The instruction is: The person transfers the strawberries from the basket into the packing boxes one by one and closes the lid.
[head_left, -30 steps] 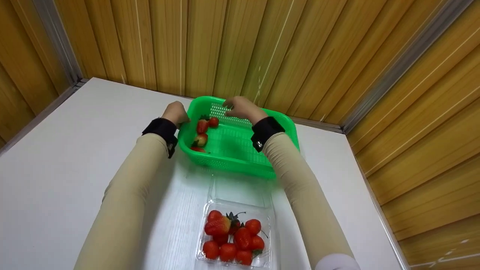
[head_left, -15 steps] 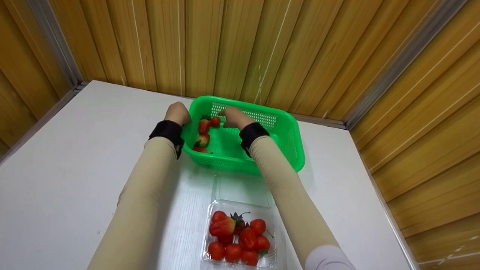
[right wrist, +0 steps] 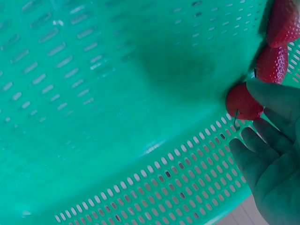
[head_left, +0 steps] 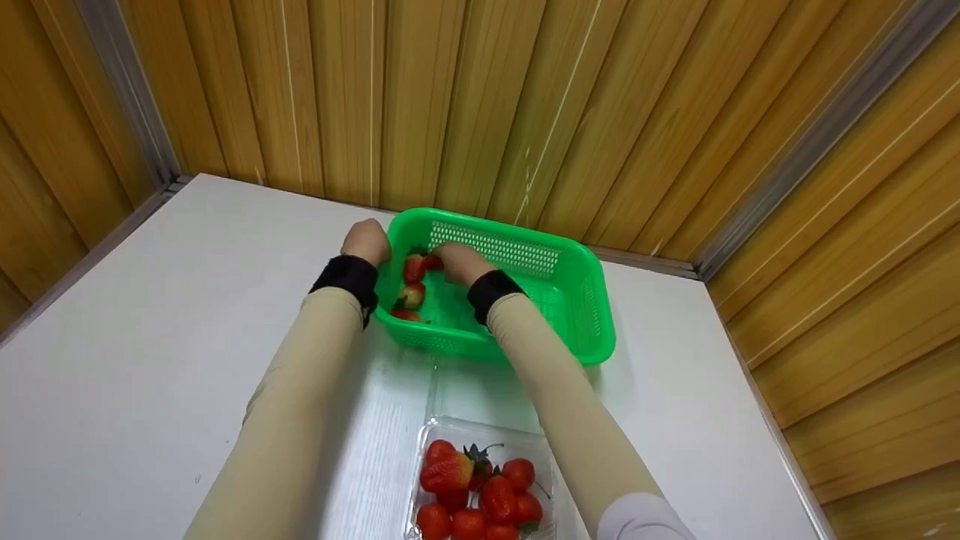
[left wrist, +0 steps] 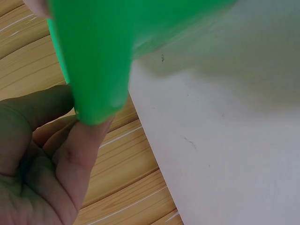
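Note:
In the head view, my left hand is at the left end of a green perforated plastic basket. Its thumb and fingers grip the rim, seen close in the left wrist view. My right hand reaches down inside the basket at the left. There its thumb touches a small round red fruit with a thin green stem. The other fingers are loosely bent beside that fruit, the nearest tip close to its underside. Strawberries lie in a row along the basket's left wall.
A clear plastic box in front of the basket holds several strawberries and round red fruits. Its transparent lid lies folded toward the basket. Wood-look panels wall the white table at the back and sides.
My right hand has moved left and down into the basket, to the round red fruit by the strawberries. The left hand stays on the rim. The head view has shifted slightly.

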A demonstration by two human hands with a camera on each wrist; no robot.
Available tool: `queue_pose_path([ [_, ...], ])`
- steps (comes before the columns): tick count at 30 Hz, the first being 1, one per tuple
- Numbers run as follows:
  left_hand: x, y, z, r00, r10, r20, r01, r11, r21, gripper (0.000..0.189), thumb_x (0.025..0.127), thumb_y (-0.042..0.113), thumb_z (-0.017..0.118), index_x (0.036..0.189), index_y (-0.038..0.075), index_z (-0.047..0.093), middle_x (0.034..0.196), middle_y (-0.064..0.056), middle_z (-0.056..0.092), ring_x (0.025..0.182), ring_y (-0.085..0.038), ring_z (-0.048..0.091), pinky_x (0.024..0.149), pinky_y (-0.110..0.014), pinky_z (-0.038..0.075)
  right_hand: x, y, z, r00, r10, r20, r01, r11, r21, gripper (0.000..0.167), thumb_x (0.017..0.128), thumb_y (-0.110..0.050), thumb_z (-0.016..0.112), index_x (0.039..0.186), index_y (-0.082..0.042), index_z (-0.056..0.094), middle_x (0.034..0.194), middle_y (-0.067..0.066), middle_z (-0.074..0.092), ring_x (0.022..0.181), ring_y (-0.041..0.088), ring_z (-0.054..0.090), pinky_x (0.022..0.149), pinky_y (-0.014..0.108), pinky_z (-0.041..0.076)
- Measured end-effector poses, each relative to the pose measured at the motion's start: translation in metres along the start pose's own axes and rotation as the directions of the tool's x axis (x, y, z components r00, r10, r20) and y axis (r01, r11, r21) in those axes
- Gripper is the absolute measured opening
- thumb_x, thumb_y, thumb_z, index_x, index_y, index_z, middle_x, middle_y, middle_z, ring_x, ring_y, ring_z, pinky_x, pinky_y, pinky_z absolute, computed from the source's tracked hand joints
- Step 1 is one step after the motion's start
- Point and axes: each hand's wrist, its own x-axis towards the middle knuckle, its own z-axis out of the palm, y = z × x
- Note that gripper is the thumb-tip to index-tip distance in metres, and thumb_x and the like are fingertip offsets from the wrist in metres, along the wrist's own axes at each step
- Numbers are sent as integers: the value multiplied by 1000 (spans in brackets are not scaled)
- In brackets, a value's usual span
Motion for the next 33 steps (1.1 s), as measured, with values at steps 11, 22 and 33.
queue_pose_path([
  [11,1,-4,3,1000,-21,2,21,1000,-17,36,95,-1,49,127,-12,62,137,-27,62,107,-25,57,90,-33,52,23,1,15,1000,-9,-30,6,992,-122,26,102,5,50,125,-1,63,134,18,61,120,32,62,105,42,54],
  [22,6,0,5,999,0,-47,-1,1000,-10,36,99,-3,43,127,-12,63,137,-28,62,124,-34,62,105,-42,55,18,-1,7,997,-38,-73,33,997,-69,19,103,-2,54,116,6,66,129,23,63,118,36,62,104,44,52],
  [33,13,7,15,999,1,-39,0,1000,12,36,95,-1,49,126,-12,64,135,-28,64,124,-34,63,104,-41,56,25,22,15,1000,28,-12,-28,998,-64,21,101,-5,57,116,4,69,124,21,71,118,32,65,105,42,53],
])
